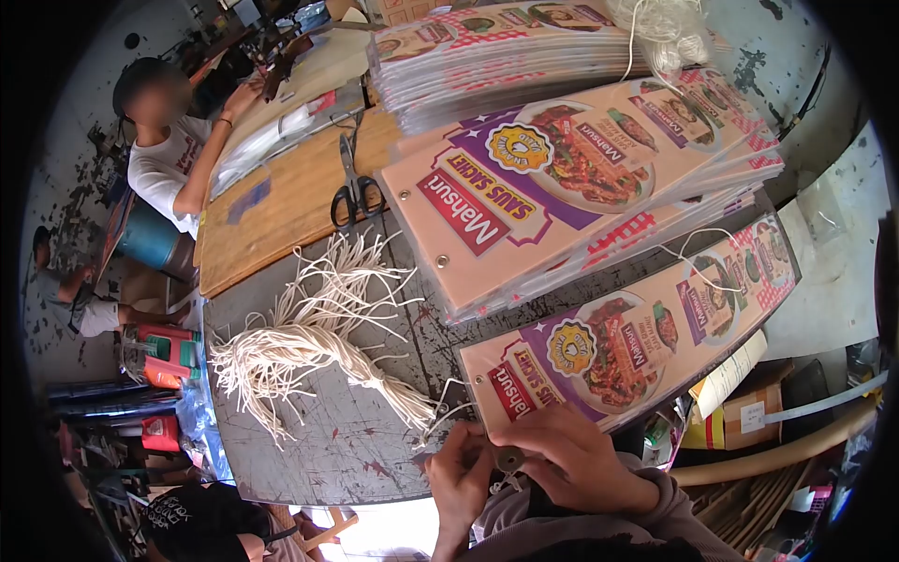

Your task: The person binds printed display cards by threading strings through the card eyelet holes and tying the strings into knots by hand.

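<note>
My left hand [461,476] and my right hand [565,461] meet at the table's front edge, fingers closed in a pinch. A short bit of white cord [508,482] shows below and between them. Also between the fingers is a small round brownish piece with a dark centre [508,458]; its kind is unclear. Just beyond my hands lies a long printed plastic banner [609,348] marked "Mahsuri", with a metal eyelet at its near end and a loop of cord on its far part. Left of it rests a tied bundle of white cords [309,356].
Behind the banner stand thick stacks of similar banners [552,178], with balls of white string [670,37] on top. Black scissors [354,187] lie on a wooden board [272,225]. A person in a white shirt [169,155] sits at the left. Cartons [749,412] stand at right.
</note>
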{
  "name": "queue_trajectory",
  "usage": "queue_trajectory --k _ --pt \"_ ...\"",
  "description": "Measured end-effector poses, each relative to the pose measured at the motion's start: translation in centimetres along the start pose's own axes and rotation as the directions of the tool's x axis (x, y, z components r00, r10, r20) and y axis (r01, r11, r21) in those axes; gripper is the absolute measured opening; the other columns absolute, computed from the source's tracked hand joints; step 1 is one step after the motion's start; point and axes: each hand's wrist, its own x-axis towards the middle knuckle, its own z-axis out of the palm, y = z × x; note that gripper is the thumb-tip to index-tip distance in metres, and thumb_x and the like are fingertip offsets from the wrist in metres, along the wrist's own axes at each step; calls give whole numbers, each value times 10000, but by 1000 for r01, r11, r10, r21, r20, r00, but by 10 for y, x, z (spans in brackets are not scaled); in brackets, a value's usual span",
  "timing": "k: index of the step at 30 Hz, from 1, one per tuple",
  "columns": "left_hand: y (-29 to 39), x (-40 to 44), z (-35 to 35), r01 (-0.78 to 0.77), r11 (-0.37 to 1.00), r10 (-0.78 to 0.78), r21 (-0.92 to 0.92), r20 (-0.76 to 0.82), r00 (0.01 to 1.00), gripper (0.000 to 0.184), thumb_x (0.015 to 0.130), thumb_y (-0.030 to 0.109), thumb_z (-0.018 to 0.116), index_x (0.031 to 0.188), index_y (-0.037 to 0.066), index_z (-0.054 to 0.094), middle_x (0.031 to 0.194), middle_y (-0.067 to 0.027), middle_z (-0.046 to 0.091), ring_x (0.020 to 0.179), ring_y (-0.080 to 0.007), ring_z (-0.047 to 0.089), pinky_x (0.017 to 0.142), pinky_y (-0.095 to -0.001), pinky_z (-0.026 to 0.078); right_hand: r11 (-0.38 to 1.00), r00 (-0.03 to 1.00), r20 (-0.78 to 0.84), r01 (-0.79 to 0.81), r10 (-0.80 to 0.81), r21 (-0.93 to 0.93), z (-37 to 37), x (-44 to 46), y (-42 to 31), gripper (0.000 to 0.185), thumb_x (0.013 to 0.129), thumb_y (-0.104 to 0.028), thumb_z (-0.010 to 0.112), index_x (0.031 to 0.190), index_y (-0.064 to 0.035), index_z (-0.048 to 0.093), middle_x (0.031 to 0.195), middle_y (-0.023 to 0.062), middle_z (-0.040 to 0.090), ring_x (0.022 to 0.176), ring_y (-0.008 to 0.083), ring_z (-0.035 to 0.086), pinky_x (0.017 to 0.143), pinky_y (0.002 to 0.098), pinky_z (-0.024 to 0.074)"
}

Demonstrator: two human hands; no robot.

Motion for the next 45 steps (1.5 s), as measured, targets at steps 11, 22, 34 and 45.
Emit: queue_trajectory --k 11,22,34,45 --pt "9 -1 0 -36 985 44 170 -40 998 154 767 69 609 887 -19 571 699 -89 666 661 -88 626 562 -225 460 989 995 -73 -71 61 -133 13 -2 -4 486 695 -164 705 1114 6 528 953 114 586 819 246 574 733 384 422" --pt "-7 0 0 -64 995 66 72 -35 997 226 808 176 630 878 -27 559 695 -92 659 687 -132 652 580 -252 493 991 991 -131 -14 -3 -130 19 -1 3 485 615 -130 725 1050 -10 548 997 96 556 831 246 574 740 362 420" --pt "-3 -8 3 -101 994 103 47 -43 994 272 845 181 620 1008 -14 526 825 -120 656 756 -123 620 652 -254 491 982 977 -174 92 -121 -168 25 -5 8 429 578 -114 724 968 -4 581 964 97 606 810 233 615 653 337 479" --pt "8 0 -7 -129 937 143 323 -21 989 212 696 78 695 897 56 628 735 -91 679 716 -200 690 633 -284 525 965 953 -261 90 -156 -246 44 -9 5 358 672 -103 669 1010 -7 597 990 105 596 852 226 619 681 318 468"
